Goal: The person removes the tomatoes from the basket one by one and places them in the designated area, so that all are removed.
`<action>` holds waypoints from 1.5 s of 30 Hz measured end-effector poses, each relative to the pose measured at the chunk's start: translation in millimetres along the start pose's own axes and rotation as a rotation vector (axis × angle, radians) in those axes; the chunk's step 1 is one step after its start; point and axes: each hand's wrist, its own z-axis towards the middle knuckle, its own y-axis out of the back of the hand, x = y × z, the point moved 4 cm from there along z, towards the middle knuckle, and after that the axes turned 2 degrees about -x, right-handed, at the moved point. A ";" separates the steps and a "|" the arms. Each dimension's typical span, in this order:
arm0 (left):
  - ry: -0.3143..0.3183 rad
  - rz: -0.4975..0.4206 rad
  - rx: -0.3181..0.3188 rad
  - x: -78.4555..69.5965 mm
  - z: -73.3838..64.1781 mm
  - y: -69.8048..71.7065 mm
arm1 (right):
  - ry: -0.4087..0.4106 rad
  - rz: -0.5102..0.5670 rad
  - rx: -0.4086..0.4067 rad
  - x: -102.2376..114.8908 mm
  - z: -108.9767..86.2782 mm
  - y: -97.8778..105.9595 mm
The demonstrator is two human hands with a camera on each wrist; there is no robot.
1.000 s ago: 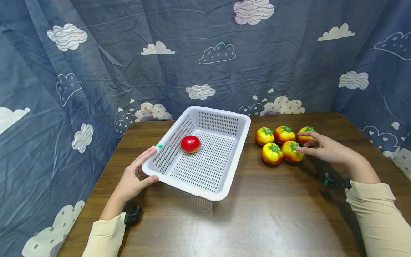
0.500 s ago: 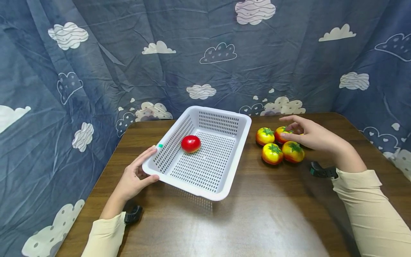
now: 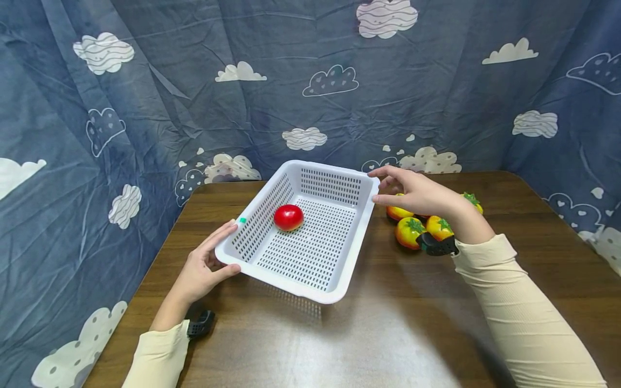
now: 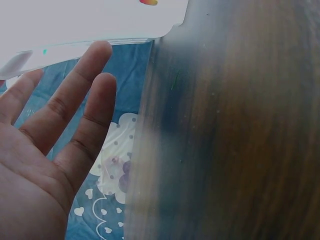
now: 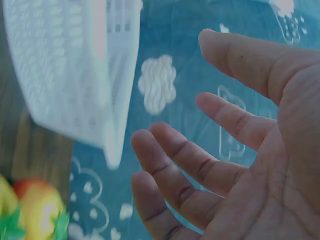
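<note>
A white perforated plastic basket (image 3: 356,245) stands on the table with a glossy red round fruit (image 3: 288,217) inside. My left hand (image 3: 196,272) is at its near-left corner, fingertips at the left rim and thumb on the front rim. In the left wrist view, the fingers (image 4: 82,82) look fairly straight against the basket's side. My right hand (image 3: 417,191) is spread at the far-right corner, fingertips close to the rim and holding nothing; whether they touch it I cannot tell. Below its forearm sit several red-yellow toy tomatoes (image 3: 409,233) with green leaves, partly hidden.
The brown wooden table (image 3: 388,323) extends around the basket. A dark blue cloth (image 3: 271,124) printed with clouds hangs behind and beside it. Each wrist wears a small black device, such as the right wrist camera (image 3: 436,245).
My right hand has moved left from above the toy tomatoes to the basket's far-right corner. The left hand, the basket and the red fruit have stayed put.
</note>
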 end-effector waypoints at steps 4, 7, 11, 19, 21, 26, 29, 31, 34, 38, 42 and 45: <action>0.003 0.007 -0.001 -0.2 0.0 0.5 | 0.032 0.000 0.052 21.0 14.2 -11.5; 0.002 0.008 -0.001 -0.3 0.4 0.7 | 0.051 -0.019 0.077 33.0 26.3 -19.9; 0.008 0.010 0.003 0.2 1.1 0.9 | 0.081 -0.028 0.099 45.2 40.9 -32.0; 0.034 0.021 0.007 1.3 2.4 1.0 | 0.156 -0.021 0.154 71.3 62.6 -57.2; 0.035 0.022 0.009 1.0 2.8 1.1 | 0.160 -0.007 0.179 75.8 67.7 -63.7; 0.020 0.019 0.008 0.6 4.0 2.0 | 0.167 -0.026 0.220 85.1 81.4 -79.5; 0.015 0.020 0.008 0.9 4.1 2.4 | 0.174 -0.054 0.248 89.8 89.3 -89.1; 0.015 0.019 0.008 0.8 3.5 2.4 | 0.171 -0.072 0.265 92.3 93.4 -95.4; 0.017 0.018 0.005 1.1 2.8 2.4 | 0.172 -0.091 0.292 95.5 99.0 -104.7; 0.015 0.016 0.003 1.6 2.3 2.2 | 0.136 -0.093 0.325 96.8 105.0 -115.9; 0.012 0.015 0.005 1.7 1.8 1.4 | 0.097 -0.100 0.351 94.4 110.0 -126.1; 0.012 0.018 0.006 1.3 1.6 1.2 | 0.099 -0.118 0.359 93.7 112.7 -130.8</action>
